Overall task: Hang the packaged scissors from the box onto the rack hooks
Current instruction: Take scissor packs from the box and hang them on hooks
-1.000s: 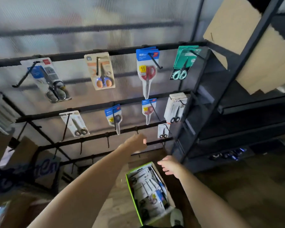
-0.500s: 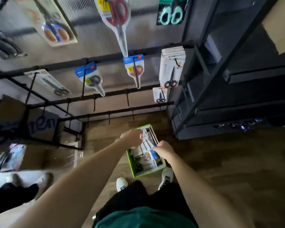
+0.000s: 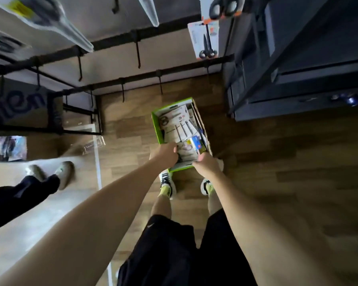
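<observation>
A green-rimmed cardboard box (image 3: 155,129) stands on the wooden floor in front of my feet, filled with several packaged scissors (image 3: 174,118). Both my hands reach into its near end. My left hand (image 3: 166,153) grips the left edge of a white packaged scissors (image 3: 186,152) lying on top. My right hand (image 3: 207,166) curls round the same pack's right side at the box's near right corner; its fingertips are hidden. Above the box run the black rack bars with several empty hooks (image 3: 137,56). One orange-and-white scissors pack (image 3: 207,40) hangs at the upper right.
A dark metal shelf unit (image 3: 298,58) stands to the right of the box. Another person's legs and shoes (image 3: 60,174) are at the left. A printed cardboard box (image 3: 19,112) sits under the rack at the left. My own shoes (image 3: 166,186) touch the box's near edge.
The view has tipped from the rack down to the floor. Both hands dropped from near the rack into the box and now hold a white pack at its near end.
</observation>
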Tool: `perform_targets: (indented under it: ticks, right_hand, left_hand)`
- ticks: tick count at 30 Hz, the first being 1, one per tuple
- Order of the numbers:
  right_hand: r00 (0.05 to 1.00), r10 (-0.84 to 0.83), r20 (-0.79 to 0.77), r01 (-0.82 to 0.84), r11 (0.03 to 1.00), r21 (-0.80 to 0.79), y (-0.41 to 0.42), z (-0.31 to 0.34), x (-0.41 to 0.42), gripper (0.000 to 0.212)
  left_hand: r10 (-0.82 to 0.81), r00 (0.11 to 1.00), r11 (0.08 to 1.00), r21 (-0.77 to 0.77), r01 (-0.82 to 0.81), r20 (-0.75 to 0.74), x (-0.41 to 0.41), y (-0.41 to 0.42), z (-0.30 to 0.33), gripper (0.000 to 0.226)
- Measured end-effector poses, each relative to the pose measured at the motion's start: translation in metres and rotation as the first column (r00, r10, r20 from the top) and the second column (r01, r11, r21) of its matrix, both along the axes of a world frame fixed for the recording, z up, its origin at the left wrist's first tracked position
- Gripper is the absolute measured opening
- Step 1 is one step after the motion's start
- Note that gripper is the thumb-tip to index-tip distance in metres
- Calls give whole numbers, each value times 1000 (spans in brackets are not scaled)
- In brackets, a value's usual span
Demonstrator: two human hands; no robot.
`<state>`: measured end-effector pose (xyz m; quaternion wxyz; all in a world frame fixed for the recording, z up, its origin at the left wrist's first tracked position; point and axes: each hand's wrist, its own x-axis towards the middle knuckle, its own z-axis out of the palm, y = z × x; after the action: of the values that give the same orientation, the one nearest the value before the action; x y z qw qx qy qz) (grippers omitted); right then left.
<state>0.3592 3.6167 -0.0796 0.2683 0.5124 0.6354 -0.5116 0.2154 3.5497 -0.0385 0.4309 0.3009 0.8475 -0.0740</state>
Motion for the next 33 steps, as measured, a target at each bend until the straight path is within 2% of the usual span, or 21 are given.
perform_targets:
  ticks: [2,7,15,22,25,30,33]
  right_hand:
    - [999,-33,3,33,999,-12,-2,-25,-1,25]
    - [998,-60,19,60,998,-8,-4,-75,-8,42]
    - [988,-136,73,137,990,-19,-20,-164,-27,42]
    - [965,-255,59,254,967,12,-39,-250,-30,39]
    - [951,-299,75,299,954,5,-49,-284,-32,40]
    - [950,-295,100,298,955,-10,-64,-340,-41,42]
    - [931,-355,86,357,934,-12,-64,-373,-51,45]
  left_hand:
    - [19,1000,1000,-13,-19,16,-1,3,-24,23]
    - [48,998,998,-50,-46,40,-7,9,-81,24]
    - [36,994,998,-58,-30,105,-17,1,-176,19]
    - [17,995,997,-78,-10,99,-28,-15,-265,35]
    - [-17,992,996,-84,28,121,-37,-21,-300,34]
    - [-195,973,975,-82,206,121,-57,-23,-361,31]
    - [-196,970,975,-80,209,146,-64,-25,-397,31]
